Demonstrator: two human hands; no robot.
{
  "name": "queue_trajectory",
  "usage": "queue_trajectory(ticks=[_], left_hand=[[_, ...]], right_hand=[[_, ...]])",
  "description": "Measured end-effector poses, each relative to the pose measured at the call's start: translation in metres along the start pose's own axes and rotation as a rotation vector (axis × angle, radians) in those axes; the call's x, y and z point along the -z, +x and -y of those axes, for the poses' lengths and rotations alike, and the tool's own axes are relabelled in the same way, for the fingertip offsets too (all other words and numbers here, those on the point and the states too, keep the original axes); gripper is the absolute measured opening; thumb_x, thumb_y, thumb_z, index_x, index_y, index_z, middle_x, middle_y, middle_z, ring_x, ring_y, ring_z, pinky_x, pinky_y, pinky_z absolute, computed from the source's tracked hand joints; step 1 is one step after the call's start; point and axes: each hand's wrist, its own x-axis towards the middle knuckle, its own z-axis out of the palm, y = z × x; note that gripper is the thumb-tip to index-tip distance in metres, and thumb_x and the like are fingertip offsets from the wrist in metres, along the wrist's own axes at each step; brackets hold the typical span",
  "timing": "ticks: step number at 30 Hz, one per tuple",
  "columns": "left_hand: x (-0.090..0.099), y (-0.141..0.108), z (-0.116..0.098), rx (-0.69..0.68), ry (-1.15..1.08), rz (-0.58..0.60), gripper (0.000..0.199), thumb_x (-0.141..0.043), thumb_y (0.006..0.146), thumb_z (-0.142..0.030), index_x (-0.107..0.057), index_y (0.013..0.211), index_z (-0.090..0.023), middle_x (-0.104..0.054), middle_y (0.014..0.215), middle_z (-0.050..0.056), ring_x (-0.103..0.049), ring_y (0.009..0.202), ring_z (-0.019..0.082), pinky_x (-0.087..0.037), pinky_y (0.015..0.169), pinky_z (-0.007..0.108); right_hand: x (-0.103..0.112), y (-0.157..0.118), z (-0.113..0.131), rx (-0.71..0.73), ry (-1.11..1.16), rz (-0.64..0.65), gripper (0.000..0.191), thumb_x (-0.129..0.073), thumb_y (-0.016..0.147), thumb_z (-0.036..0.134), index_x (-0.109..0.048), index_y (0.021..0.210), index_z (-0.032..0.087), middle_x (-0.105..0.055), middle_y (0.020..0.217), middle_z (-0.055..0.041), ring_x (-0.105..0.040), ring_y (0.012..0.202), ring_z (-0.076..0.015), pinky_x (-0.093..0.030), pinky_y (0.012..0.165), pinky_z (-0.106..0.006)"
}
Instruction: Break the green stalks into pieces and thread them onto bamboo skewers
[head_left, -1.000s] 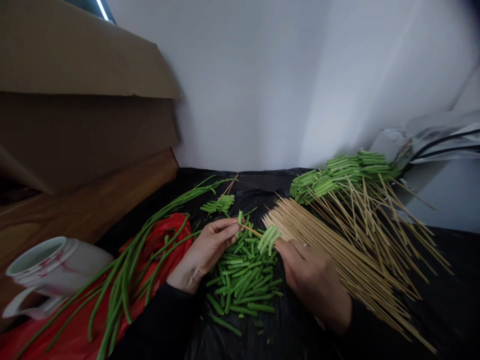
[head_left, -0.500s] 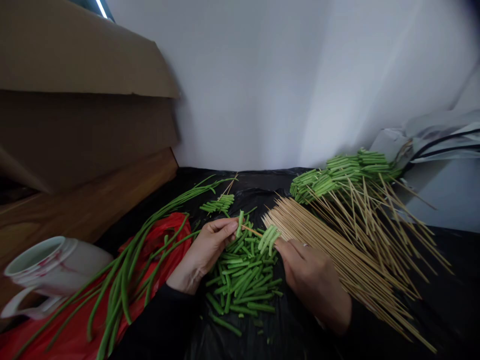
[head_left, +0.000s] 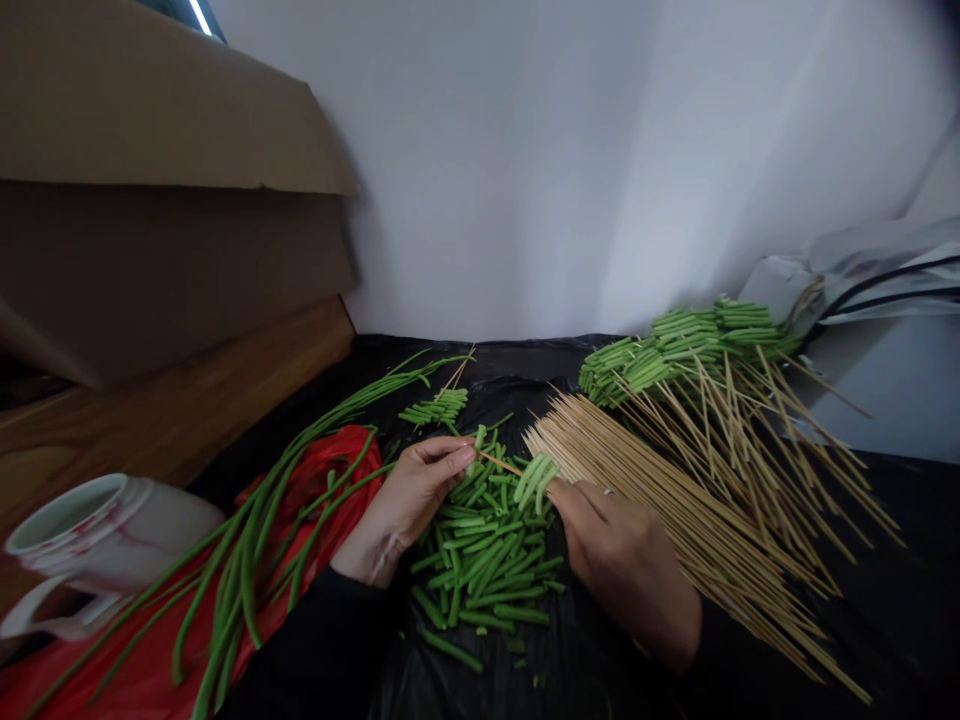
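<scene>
My left hand (head_left: 420, 495) pinches a short green bean piece (head_left: 480, 437) between thumb and fingers, at the pointed end of a wooden skewer (head_left: 501, 462). Closed around the skewer's other part is my right hand (head_left: 622, 555); several bean pieces (head_left: 535, 483) are threaded side by side just in front of its fingers. Both hands are above a heap of cut green beans (head_left: 487, 570) on black plastic (head_left: 570, 660). A bundle of bare skewers (head_left: 660, 480) lies right beside my right hand.
Long uncut beans (head_left: 251, 540) lie over a red bag (head_left: 315, 480), left, near a white pitcher (head_left: 135, 535). Loaded skewers are piled (head_left: 682, 345) at the back right, and a small group (head_left: 439, 407) sits behind the heap. A cardboard box (head_left: 172, 180) stands back left.
The bean piece in my left hand has dropped slightly and tilted at the skewer tip. My left hand has shifted a little; my right hand has barely moved.
</scene>
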Motion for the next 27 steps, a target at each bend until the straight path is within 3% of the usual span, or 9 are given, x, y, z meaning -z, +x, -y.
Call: queue_trajectory(ticks=[4, 17, 27], left_hand=[[-0.0008, -0.0014, 0.0006, 0.003, 0.023, 0.015, 0.031, -0.096, 0.044, -0.026, -0.078, 0.068, -0.015, -0.072, 0.072, 0.002, -0.06, 0.065, 0.007, -0.047, 0.065, 0.017], [-0.0029, -0.0037, 0.0041, 0.002, 0.065, 0.097, 0.026, -0.093, 0.051, -0.029, -0.078, 0.068, -0.015, -0.07, 0.067, 0.001, -0.056, 0.062, 0.007, -0.045, 0.064, 0.019], [-0.0047, -0.0042, 0.0088, 0.009, 0.077, 0.09, 0.027, -0.093, 0.052, -0.03, -0.078, 0.069, -0.015, -0.067, 0.064, 0.0, -0.055, 0.062, 0.008, -0.044, 0.065, 0.02]], right_hand=[[0.0004, -0.0004, 0.0003, -0.002, 0.017, 0.001, 0.028, -0.038, 0.095, 0.008, -0.065, 0.094, 0.016, -0.057, 0.066, -0.0011, -0.046, 0.054, -0.0161, -0.025, 0.056, -0.033], [-0.0028, -0.004, 0.0006, 0.011, 0.042, -0.014, 0.027, -0.041, 0.093, 0.007, -0.065, 0.104, 0.012, -0.06, 0.07, -0.0027, -0.05, 0.056, -0.0164, -0.027, 0.055, -0.033], [-0.0015, -0.0032, 0.0042, -0.019, 0.045, 0.012, 0.027, -0.039, 0.093, 0.007, -0.065, 0.099, 0.013, -0.058, 0.068, -0.0025, -0.049, 0.054, -0.0164, -0.028, 0.054, -0.034]])
